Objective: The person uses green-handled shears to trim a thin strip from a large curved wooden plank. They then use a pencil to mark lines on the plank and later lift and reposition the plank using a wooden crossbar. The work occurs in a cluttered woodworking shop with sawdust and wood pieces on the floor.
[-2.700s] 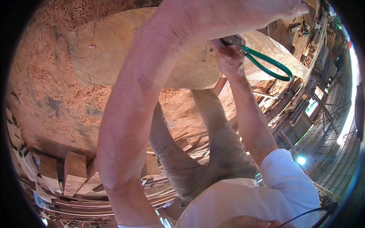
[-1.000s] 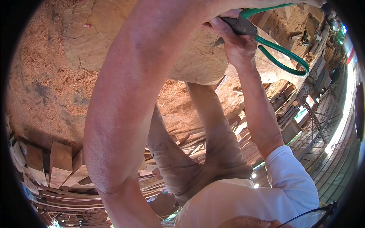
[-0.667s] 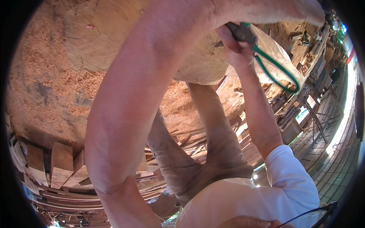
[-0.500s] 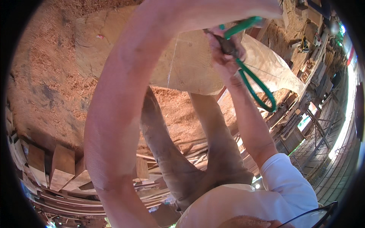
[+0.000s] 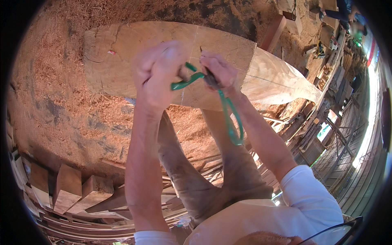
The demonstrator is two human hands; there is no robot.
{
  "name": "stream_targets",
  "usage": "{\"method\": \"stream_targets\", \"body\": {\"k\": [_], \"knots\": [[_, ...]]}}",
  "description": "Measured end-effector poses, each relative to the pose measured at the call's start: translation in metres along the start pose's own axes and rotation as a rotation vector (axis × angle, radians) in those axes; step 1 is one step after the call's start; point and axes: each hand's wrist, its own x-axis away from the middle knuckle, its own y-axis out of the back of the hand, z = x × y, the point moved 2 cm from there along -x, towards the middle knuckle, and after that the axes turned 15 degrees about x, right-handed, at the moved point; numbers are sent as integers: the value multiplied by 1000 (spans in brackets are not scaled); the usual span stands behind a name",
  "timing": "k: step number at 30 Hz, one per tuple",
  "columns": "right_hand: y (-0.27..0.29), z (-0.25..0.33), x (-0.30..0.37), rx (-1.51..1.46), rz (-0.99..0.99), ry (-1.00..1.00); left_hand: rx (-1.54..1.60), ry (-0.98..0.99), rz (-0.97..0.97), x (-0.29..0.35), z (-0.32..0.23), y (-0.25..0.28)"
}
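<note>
A big squared timber block [image 5: 122, 53] lies across sawdust-covered ground in front of me, with thin lines marked on its top face. My left hand [image 5: 159, 73] and my right hand [image 5: 218, 73] are held together above its near edge. Both grip a green cord [image 5: 228, 118]; a short stretch runs between the hands and a long loop hangs down below my right wrist. My right hand also pinches a small dark object that I cannot make out. My legs in brown trousers stand below the block.
Sawdust [image 5: 53, 102] covers the ground to the left. Cut wood offcuts [image 5: 69, 188] are stacked at lower left. A pale sheet [image 5: 281, 81] drapes the block's right end. Planks, scrap and a shed frame [image 5: 339, 139] crowd the right side.
My left arm, which stretched far across the view, has drawn back, and its hand now meets the right hand over the block. The green loop has swung from upper right down below my right wrist.
</note>
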Motion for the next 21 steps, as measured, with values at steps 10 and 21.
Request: {"method": "stream_targets", "body": {"k": [10, 21], "knots": [[24, 8, -3, -79, 394, -38, -145, -8, -322, 36, -10, -17], [1, -5, 6, -553, 281, -771, -227, -26, 92, 6, -8, -18]]}}
